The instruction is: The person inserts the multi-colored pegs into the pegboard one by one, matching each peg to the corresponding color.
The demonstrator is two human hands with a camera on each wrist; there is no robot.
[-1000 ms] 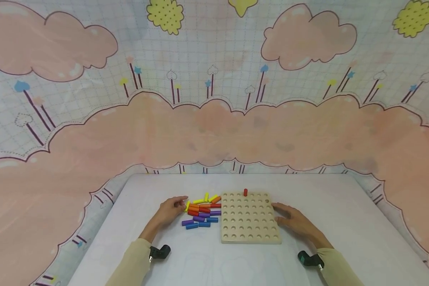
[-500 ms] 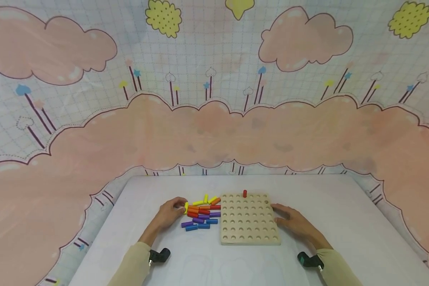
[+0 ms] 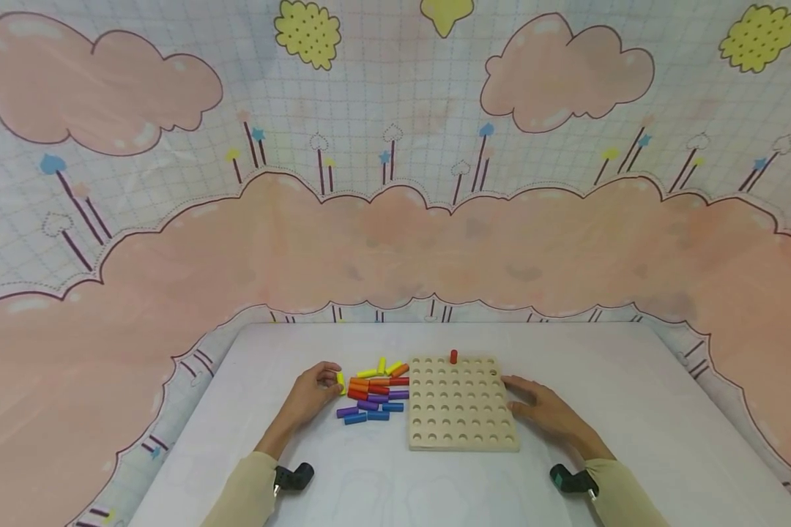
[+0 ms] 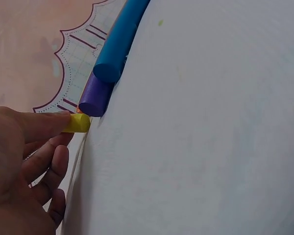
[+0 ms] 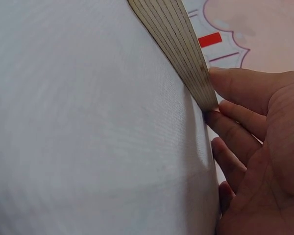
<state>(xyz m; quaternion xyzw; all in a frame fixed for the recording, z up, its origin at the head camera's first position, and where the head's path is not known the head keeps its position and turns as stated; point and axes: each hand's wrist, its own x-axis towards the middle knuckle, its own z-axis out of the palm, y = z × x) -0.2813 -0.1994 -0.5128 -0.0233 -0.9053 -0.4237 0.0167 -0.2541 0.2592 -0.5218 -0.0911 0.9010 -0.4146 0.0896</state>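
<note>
Left of the pegboard, my left hand (image 3: 308, 393) pinches a yellow peg (image 3: 340, 379) between thumb and fingers. The left wrist view shows the same yellow peg (image 4: 79, 123) at the thumb tip, with the other fingers curled below. My right hand (image 3: 548, 411) touches the right side of the wooden pegboard (image 3: 464, 443), its thumb and fingertips at the edge and corner. One red peg (image 3: 453, 356) stands upright in the board's back row; the other holes hold no pegs. In the right wrist view, the board's layered edge (image 5: 179, 49) meets the thumb.
Several loose pegs lie between my left hand and the board: yellow pegs (image 3: 367, 373) at the back, orange and red pegs (image 3: 379, 390) in the middle, purple pegs (image 3: 347, 413) and blue pegs (image 3: 379, 416) nearer. The white table (image 3: 395, 490) ends at a patterned backdrop (image 3: 395, 249).
My left fingers have closed around the yellow peg and drawn it slightly left, away from the other pegs. The right hand and board have stayed put.
</note>
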